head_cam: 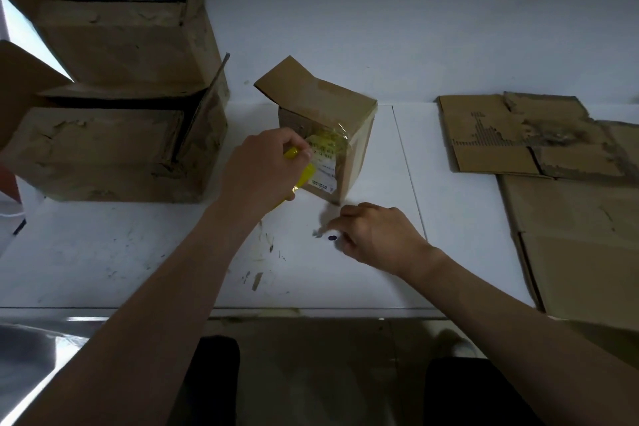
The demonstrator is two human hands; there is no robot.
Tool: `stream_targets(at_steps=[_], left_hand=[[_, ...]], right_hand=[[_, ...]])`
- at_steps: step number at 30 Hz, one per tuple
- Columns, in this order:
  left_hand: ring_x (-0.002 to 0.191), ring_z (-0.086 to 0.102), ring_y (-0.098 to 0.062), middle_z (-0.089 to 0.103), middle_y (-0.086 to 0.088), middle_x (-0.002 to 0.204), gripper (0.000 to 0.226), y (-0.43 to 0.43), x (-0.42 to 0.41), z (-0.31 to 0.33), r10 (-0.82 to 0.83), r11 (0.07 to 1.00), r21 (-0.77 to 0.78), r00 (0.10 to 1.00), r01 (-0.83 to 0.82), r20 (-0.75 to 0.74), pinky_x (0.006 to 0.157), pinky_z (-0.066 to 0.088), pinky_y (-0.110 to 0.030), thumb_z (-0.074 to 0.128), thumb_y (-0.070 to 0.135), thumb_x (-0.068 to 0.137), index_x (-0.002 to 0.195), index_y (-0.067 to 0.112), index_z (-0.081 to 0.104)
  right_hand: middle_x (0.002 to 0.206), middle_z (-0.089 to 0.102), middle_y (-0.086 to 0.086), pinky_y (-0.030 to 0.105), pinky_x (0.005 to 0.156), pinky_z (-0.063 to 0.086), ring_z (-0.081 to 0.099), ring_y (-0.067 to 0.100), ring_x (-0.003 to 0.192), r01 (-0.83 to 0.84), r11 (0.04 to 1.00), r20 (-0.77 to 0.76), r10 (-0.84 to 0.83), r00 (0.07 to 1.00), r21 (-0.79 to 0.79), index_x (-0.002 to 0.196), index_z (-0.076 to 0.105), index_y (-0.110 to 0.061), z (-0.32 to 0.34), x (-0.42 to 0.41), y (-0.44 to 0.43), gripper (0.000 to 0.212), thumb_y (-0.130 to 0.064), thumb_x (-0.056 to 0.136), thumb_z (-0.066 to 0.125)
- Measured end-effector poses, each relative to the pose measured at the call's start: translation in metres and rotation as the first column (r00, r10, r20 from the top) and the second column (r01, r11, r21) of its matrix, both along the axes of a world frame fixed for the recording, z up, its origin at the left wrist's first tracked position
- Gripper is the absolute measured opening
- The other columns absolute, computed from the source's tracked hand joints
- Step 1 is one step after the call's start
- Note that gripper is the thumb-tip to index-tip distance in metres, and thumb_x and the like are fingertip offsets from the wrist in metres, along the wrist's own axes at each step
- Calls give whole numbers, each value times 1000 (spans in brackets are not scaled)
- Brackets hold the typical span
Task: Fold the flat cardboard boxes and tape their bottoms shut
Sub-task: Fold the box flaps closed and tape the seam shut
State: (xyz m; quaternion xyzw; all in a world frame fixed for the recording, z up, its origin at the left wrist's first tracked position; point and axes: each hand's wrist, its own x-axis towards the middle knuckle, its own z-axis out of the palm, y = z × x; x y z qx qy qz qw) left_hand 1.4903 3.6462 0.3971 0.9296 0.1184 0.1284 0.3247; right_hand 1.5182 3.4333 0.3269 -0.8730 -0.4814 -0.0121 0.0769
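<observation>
Small box (pixel 332 114) stands mid-surface (pixel 138 252), one flap up, worn brown, label on its side, with clear tape (pixel 337 135) shining across the near face. Left hand (pixel 266 166) grips a yellow tape tool (pixel 306 176) against that face, likely to finish the strip. Right hand (pixel 377 235), fingers curled, rests just in front of the box; can't tell if it pinches anything. Flat cardboard (pixel 518 138) lies right of the box, folded boxes (pixel 114 142) left.

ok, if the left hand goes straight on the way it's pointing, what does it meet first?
The small box. The left hand grips a yellow tape dispenser aimed at the box's labelled face, and the dispenser's front looks to be right at that face. Actual contact is hard to confirm from this one view.
</observation>
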Motion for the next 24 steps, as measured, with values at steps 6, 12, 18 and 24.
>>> stream_targets(at_steps=[6,12,18,24], left_hand=[[47,67,-4,65,20,83,13,-2,-1,2,24,1000,-11,1000,-24,3,58,54,-28,55,41,96,89,37,65],[47,67,-7,70,13,78,15,0,0,3,10,1000,-14,1000,-10,-8,50,53,-25,54,43,98,95,35,66],[51,69,-6,71,14,78,15,4,2,0,10,1000,-1,1000,-10,-15,58,61,-32,56,45,97,98,37,68],[72,53,26,60,27,74,20,4,3,-1,26,999,25,999,-27,30,48,35,-9,53,46,97,77,47,57]], right_hand=[[95,67,-5,28,63,45,56,11,74,107,901,-117,-63,991,421,108,70,-20,32,-6,6,25,-42,98,61],[82,68,-6,16,79,50,55,9,56,175,610,-95,-162,982,773,92,69,-12,85,5,11,12,-15,85,78],[73,67,-2,29,54,49,56,11,55,136,764,-48,-137,989,631,96,70,-11,87,16,29,13,-17,85,75],[68,66,5,45,62,56,58,25,54,145,770,-12,-175,984,622,86,68,-6,79,24,32,9,-14,84,73]])
